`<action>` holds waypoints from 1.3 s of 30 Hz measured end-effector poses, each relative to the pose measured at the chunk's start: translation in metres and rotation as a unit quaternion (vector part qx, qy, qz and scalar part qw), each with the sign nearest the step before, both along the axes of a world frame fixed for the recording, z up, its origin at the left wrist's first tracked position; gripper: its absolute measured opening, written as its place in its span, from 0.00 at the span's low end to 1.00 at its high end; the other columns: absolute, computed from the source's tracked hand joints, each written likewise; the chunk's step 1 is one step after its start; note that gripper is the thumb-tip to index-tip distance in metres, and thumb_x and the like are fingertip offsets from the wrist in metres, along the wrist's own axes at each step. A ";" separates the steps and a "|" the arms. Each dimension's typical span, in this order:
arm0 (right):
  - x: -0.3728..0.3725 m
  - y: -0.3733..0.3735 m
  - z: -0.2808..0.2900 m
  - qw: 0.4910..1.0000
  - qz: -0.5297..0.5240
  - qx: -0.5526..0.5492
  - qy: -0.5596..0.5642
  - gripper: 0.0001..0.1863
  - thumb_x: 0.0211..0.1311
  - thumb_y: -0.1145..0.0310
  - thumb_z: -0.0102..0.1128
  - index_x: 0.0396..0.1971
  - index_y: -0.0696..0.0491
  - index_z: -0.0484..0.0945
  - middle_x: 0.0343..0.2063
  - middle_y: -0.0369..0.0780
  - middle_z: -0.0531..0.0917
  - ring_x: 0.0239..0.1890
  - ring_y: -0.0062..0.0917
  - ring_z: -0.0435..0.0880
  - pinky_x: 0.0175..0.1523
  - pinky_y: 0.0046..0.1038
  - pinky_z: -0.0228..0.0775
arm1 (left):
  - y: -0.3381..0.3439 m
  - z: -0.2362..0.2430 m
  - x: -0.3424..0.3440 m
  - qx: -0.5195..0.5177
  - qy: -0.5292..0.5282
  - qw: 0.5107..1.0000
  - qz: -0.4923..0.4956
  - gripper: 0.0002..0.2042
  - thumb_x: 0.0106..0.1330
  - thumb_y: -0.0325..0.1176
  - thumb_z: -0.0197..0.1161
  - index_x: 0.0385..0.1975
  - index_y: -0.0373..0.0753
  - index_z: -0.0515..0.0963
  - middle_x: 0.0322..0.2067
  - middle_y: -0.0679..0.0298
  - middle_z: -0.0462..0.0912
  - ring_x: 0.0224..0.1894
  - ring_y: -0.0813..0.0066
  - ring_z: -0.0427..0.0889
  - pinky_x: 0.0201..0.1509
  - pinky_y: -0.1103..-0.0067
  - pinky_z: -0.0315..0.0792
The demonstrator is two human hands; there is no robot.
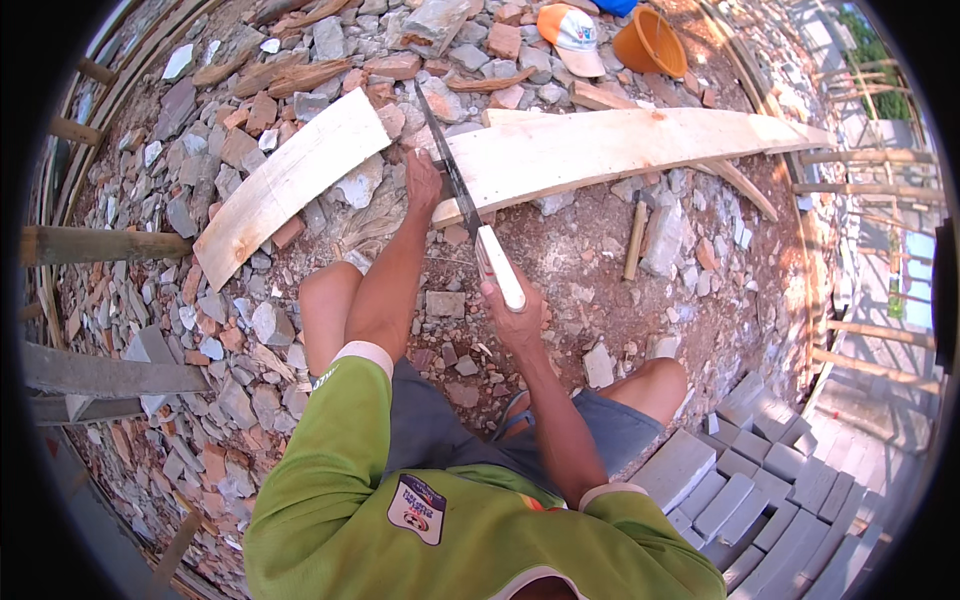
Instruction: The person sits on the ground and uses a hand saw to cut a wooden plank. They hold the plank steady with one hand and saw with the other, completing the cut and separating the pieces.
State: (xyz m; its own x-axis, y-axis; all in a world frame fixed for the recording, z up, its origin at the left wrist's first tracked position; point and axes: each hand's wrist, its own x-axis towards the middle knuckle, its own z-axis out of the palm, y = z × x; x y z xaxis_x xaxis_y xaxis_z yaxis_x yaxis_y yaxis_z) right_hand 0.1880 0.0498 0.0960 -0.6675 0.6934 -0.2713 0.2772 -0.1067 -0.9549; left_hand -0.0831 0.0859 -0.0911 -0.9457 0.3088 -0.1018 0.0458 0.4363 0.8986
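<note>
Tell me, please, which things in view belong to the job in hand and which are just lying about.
In use:
handsaw, gripped in the right hand
long board, crossed by the handsaw near its left end
left hand, at that end

Apparently lying about:
hammer
cap
orange bucket
grey blocks
short board, its part unclear
</note>
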 end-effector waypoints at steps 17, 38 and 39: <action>-0.036 0.015 0.060 0.987 -0.024 0.150 0.055 0.27 0.62 0.63 0.68 0.58 0.60 0.75 0.37 0.48 0.87 0.41 0.21 0.85 0.46 0.25 0.77 | 0.002 0.004 0.003 0.020 -0.122 0.992 -0.003 0.31 0.77 0.51 0.39 0.62 0.23 0.63 0.59 0.34 0.69 0.62 0.39 0.68 0.67 0.62 0.59; 0.266 0.103 0.137 0.781 -0.261 0.455 -0.339 0.23 0.60 0.68 0.69 0.56 0.58 0.78 0.37 0.48 0.88 0.37 0.24 0.87 0.42 0.27 0.77 | -0.029 -0.013 0.005 0.417 -0.427 0.799 -0.072 0.43 0.67 0.67 0.51 0.73 0.46 0.48 0.66 0.52 0.59 0.64 0.54 0.68 0.63 0.54 0.71; 0.279 0.093 0.105 0.773 -0.254 0.506 -0.287 0.24 0.60 0.66 0.70 0.55 0.57 0.78 0.37 0.49 0.87 0.38 0.29 0.89 0.42 0.29 0.78 | -0.030 -0.010 0.010 0.410 -0.441 0.796 -0.061 0.43 0.67 0.67 0.50 0.73 0.46 0.45 0.67 0.52 0.58 0.65 0.54 0.67 0.65 0.54 0.68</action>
